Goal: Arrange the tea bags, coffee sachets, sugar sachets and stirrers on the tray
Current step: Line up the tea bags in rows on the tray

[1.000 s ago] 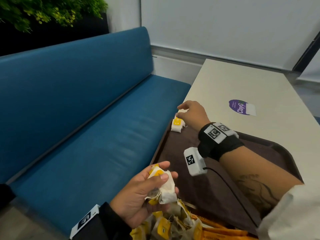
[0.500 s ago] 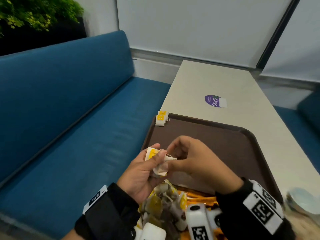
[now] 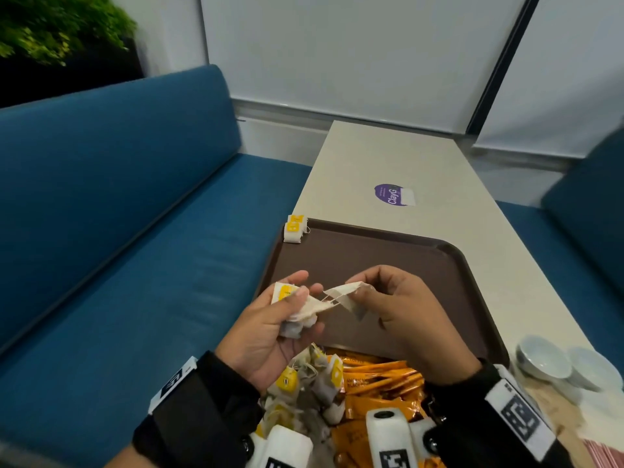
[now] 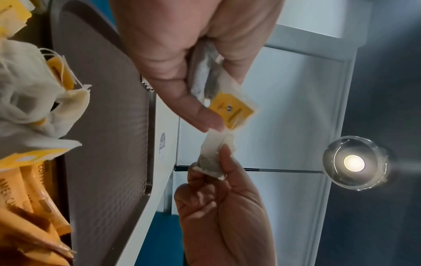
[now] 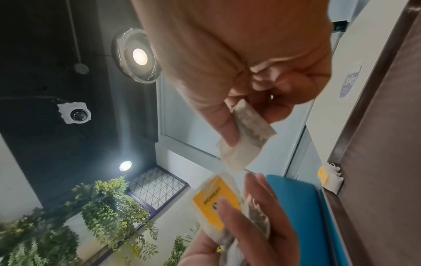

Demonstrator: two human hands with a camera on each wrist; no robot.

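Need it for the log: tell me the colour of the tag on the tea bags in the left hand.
Yellow tag; clearest in the left wrist view.

Our wrist cameras hide much of the sachets (image 3: 381, 396), and the lower edge crops them. The cups (image 3: 553, 359) look blurred to us.

place: cafe or office lounge booth
seating: blue padded bench (image 3: 118, 204) along narrow white table (image 3: 388, 163)
decor: hanging greenery (image 5: 109, 203), ceiling spotlight (image 5: 139, 55), branded sticker (image 3: 393, 194)
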